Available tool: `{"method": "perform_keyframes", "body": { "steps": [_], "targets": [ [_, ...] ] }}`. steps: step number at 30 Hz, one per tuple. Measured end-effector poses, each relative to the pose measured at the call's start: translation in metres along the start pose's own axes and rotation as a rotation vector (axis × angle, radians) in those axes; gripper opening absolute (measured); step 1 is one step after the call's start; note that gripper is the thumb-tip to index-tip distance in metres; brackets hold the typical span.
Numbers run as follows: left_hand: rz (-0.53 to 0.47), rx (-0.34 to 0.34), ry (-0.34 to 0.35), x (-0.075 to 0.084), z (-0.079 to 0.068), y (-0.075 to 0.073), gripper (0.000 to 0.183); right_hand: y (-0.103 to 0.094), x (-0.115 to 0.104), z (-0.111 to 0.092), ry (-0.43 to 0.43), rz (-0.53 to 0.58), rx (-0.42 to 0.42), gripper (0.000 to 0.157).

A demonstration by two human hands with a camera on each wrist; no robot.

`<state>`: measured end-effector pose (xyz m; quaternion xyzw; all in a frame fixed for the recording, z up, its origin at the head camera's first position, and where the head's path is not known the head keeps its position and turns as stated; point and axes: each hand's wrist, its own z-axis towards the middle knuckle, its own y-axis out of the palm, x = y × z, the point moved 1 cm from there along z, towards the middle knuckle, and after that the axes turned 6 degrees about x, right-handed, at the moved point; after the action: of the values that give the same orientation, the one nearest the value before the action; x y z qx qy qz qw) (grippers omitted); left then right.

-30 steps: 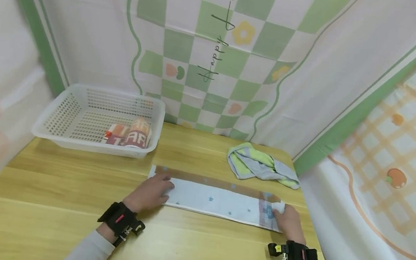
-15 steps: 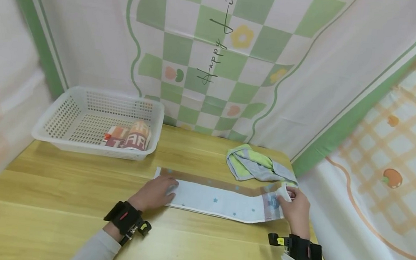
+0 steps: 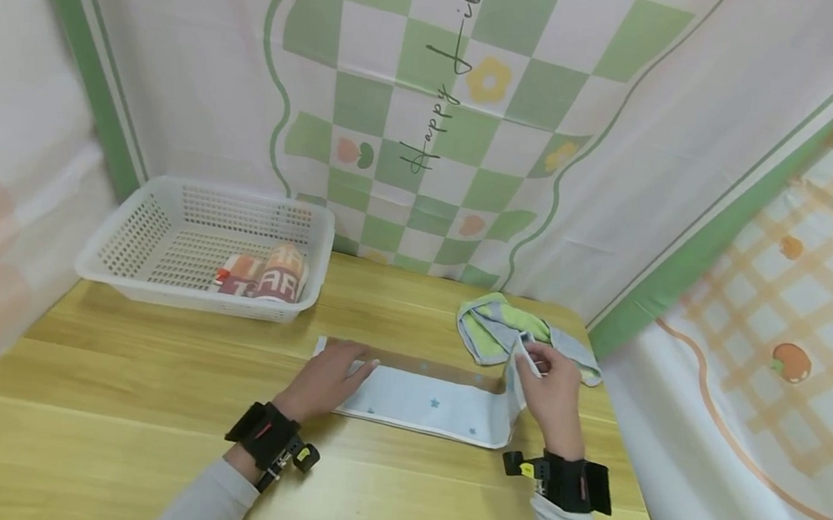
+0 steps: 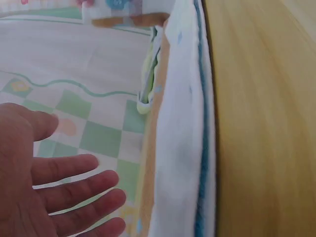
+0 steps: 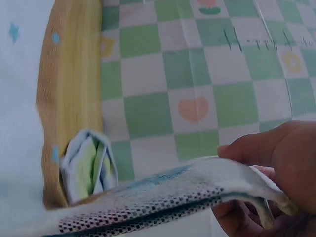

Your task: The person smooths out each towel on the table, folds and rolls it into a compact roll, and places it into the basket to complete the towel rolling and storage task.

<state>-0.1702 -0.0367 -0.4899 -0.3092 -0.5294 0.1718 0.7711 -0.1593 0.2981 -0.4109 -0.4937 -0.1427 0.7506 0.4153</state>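
Observation:
A long folded towel [image 3: 410, 402], white with blue stars and a brown border, lies across the wooden table. My left hand [image 3: 330, 379] is at its left end, fingers extended; in the left wrist view the hand [image 4: 74, 192] shows its fingers straight and spread beside the towel [image 4: 180, 138]. Between thumb and fingers, my right hand [image 3: 553, 390] pinches the towel's right end, which stands raised and bent up from the table. The right wrist view shows that lifted end [image 5: 163, 192] with its layered edge running into the hand [image 5: 296, 163].
Behind the towel's right part lies a crumpled green and grey cloth [image 3: 483, 333]. At the back left stands a white perforated basket [image 3: 179, 297] holding rolled orange and maroon cloths [image 3: 281, 279]. Patterned curtains [image 3: 459, 130] close off the back and sides of the wooden table [image 3: 393, 501].
My right hand has lifted the towel's right end off the table and carried it up and to the left. My left hand has shifted slightly right at the other end.

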Motion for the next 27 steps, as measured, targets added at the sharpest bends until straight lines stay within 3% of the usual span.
{"method": "perform_keyframes", "body": {
  "steps": [6, 14, 19, 24, 27],
  "targets": [
    [-0.105, 0.056, 0.003, 0.012, 0.006, 0.002, 0.046, 0.027, -0.027, -0.002, -0.075, 0.063, 0.014, 0.021],
    [-0.184, 0.148, 0.020, 0.029, 0.014, 0.000, 0.034, 0.052, -0.064, -0.001, -0.064, 0.161, -0.050, 0.021],
    [-0.253, 0.183, -0.006, 0.038, 0.015, 0.000, 0.032, 0.065, -0.078, -0.004, -0.066, 0.218, -0.065, 0.022],
    [-0.253, 0.194, -0.037, 0.044, 0.014, -0.002, 0.036, 0.082, -0.095, -0.012, -0.142, 0.275, -0.104, 0.024],
    [-0.281, 0.193, -0.040, 0.047, 0.013, -0.004, 0.037, 0.093, -0.106, -0.022, -0.191, 0.320, -0.173, 0.028]
  ]
}}
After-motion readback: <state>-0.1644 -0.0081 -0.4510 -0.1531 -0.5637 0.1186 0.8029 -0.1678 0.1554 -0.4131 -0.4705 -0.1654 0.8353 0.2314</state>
